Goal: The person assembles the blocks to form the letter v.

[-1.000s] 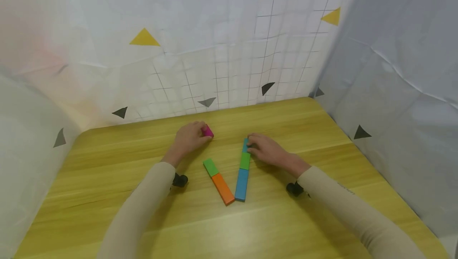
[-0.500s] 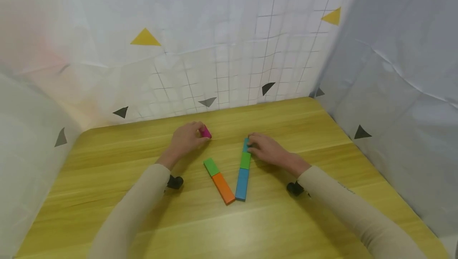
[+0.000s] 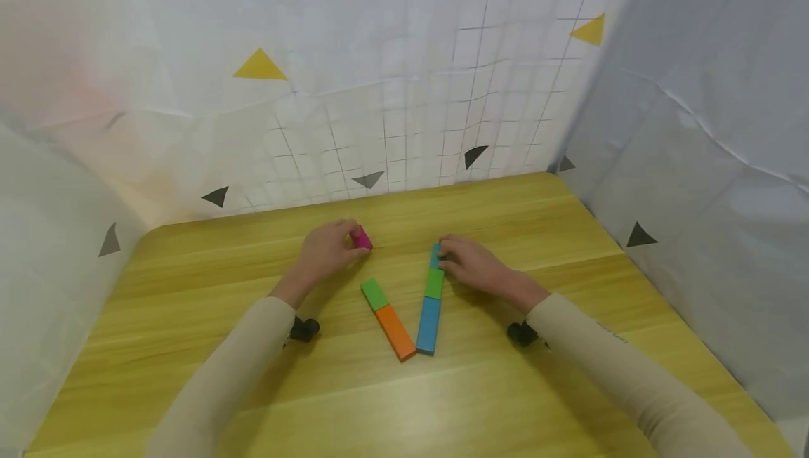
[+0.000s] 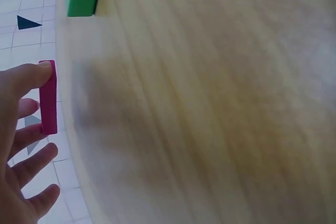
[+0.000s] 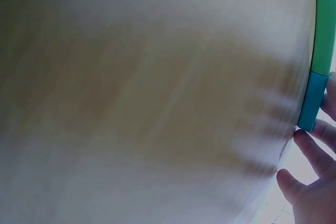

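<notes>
My left hand (image 3: 325,251) pinches a small magenta block (image 4: 48,98) between thumb and fingers, lifted over the table behind the left row. That row is a green block (image 3: 375,294) end to end with a longer orange block (image 3: 396,333). On the right, a long blue block (image 3: 428,326), a green block (image 3: 434,284) and a smaller light blue block (image 5: 312,100) form a second row. Together the two rows make a narrow V, meeting at the near end. My right hand (image 3: 470,261) holds the light blue block at the row's far end, thumb at its side and fingertips around its end.
The wooden table (image 3: 442,409) carries both rows near its middle. White sheeting (image 3: 354,121) with grid lines and triangle markers stands along the back edge, and a grey-white sheet (image 3: 695,128) closes the right side.
My left hand has drawn a little to the left and nearer with the magenta block. My right hand and the two rows have stayed in place.
</notes>
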Action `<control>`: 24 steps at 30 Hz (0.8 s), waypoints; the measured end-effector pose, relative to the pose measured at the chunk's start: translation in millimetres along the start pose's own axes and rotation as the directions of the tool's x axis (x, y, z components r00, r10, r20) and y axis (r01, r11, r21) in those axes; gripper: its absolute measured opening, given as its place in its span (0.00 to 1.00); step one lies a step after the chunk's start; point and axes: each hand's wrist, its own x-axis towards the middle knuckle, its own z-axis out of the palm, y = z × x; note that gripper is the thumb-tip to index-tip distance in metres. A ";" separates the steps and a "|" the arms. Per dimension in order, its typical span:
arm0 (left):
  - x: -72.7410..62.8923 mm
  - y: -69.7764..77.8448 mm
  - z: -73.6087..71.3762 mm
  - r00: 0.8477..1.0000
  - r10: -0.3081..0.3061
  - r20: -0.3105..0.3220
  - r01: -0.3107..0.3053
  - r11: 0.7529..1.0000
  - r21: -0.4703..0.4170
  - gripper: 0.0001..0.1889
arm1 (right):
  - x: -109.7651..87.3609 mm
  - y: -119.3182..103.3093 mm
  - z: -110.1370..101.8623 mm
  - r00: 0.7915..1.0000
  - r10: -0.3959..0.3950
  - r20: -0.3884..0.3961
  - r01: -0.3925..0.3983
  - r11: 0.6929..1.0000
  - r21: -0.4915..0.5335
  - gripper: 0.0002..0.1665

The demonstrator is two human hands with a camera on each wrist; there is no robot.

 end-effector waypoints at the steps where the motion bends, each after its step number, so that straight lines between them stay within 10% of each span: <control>1: -0.8 -0.8 0.4 1.000 0.004 0.000 -0.004 1.000 0.001 0.15 | 0.4 0.4 0.7 1.000 0.003 0.001 -0.003 1.000 0.000 0.16; 24: -24.0 0.4 4.2 1.000 0.029 -0.005 -0.029 1.000 -0.013 0.14 | 2.7 2.0 1.1 1.000 -0.013 -0.019 0.013 1.000 -0.001 0.13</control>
